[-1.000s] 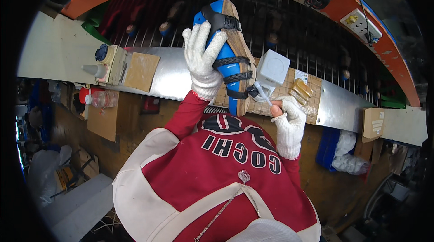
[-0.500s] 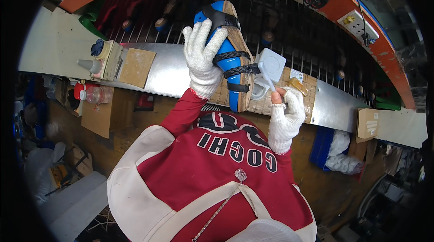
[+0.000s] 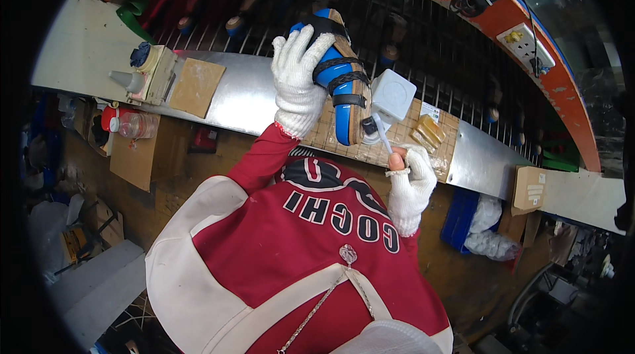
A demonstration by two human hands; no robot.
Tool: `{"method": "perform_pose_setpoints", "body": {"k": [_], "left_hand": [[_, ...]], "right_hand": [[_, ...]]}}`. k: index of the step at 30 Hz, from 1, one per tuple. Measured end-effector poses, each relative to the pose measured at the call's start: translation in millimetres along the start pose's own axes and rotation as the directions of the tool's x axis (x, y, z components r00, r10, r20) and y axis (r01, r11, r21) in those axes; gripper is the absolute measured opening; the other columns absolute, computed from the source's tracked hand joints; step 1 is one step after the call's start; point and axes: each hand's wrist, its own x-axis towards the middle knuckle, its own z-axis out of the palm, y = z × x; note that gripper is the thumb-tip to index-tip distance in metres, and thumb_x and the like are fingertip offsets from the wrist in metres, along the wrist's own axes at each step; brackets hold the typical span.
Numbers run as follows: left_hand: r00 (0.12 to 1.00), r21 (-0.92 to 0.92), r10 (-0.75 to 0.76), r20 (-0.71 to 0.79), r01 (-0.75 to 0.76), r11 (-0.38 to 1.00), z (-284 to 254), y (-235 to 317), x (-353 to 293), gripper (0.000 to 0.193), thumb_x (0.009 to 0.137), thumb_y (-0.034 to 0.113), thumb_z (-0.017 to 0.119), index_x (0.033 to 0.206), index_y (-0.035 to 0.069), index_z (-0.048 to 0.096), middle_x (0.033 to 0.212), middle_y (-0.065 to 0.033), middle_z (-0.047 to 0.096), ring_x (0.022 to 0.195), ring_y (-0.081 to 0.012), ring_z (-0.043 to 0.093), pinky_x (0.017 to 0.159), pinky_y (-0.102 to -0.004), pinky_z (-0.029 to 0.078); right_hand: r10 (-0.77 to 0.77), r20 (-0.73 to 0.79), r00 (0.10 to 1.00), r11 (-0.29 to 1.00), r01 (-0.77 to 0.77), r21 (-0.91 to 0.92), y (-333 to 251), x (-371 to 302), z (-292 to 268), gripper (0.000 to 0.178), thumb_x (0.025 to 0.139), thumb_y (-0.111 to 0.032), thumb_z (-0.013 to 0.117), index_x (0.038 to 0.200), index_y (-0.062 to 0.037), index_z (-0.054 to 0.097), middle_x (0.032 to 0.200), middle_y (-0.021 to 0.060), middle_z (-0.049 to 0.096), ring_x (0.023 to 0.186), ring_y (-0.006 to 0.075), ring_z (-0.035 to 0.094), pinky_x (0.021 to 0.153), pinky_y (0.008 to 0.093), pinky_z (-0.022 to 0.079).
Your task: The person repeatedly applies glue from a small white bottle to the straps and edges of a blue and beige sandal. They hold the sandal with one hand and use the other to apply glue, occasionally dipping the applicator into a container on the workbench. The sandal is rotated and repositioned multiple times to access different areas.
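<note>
My left hand, in a white knit glove, grips the upper part of a sandal with black braided straps and a cork-brown sole edge. A blue shoe last fills the sandal, which is tilted on its side above the bench. Between the bare thumb and finger of my gloved right hand is a slim white-handled brush. Its far end is over a small whitish dish beside the sandal's lower end; the tip cannot be made out clearly. A pale square container stands just beyond the dish.
Under the dish is a brown grid-patterned board with a yellowish block. A tan square plate and a pot with a grey nozzle are on the left. Metal rods run behind the steel bench edge.
The brush has moved from the sandal's straps down toward the dish, with my right hand slightly lower. My left hand still holds the sandal, which has turned a little.
</note>
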Motion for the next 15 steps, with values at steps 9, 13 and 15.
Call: {"method": "perform_pose_setpoints", "body": {"k": [9, 13, 15], "left_hand": [[1.000, 0.048, 0.020, 0.016, -0.021, 0.999, 0.9, 0.6, 0.0, 0.059, 0.061, 0.011, 0.084, 0.118, 0.016, 0.070, 0.120, -0.0188, 0.065, 0.109, -0.0393, 0.062, 0.100, -0.0546, 0.040], [0.999, 0.066, 0.029, 0.015, -0.029, 0.997, 1.6, -0.8, -0.7, 0.057, 0.061, 0.011, 0.084, 0.116, 0.015, 0.070, 0.119, -0.0194, 0.066, 0.107, -0.0385, 0.063, 0.095, -0.0529, 0.041], [0.999, 0.066, 0.026, 0.020, -0.028, 0.997, 2.9, -1.1, -0.8, 0.058, 0.061, 0.011, 0.084, 0.116, 0.015, 0.070, 0.118, -0.0194, 0.066, 0.107, -0.0384, 0.063, 0.094, -0.0524, 0.041]], "right_hand": [[-0.050, -0.109, 0.993, 0.995, 0.040, -0.086, -0.7, 15.2, 9.7, 0.021, 0.089, -0.014, 0.075, 0.098, 0.0047, 0.071, 0.093, 0.0061, 0.058, 0.077, 0.0118, 0.055, 0.064, 0.0241, 0.045], [-0.028, -0.160, 0.987, 0.999, 0.022, -0.043, 3.0, 18.0, 13.6, 0.022, 0.089, -0.015, 0.076, 0.098, 0.0041, 0.071, 0.093, 0.0059, 0.058, 0.079, 0.0120, 0.055, 0.066, 0.0248, 0.045], [-0.052, -0.130, 0.990, 0.997, 0.045, -0.058, 4.7, 19.2, 13.7, 0.022, 0.088, -0.015, 0.076, 0.098, 0.0039, 0.071, 0.094, 0.0059, 0.059, 0.080, 0.0121, 0.056, 0.067, 0.0250, 0.045]]}}
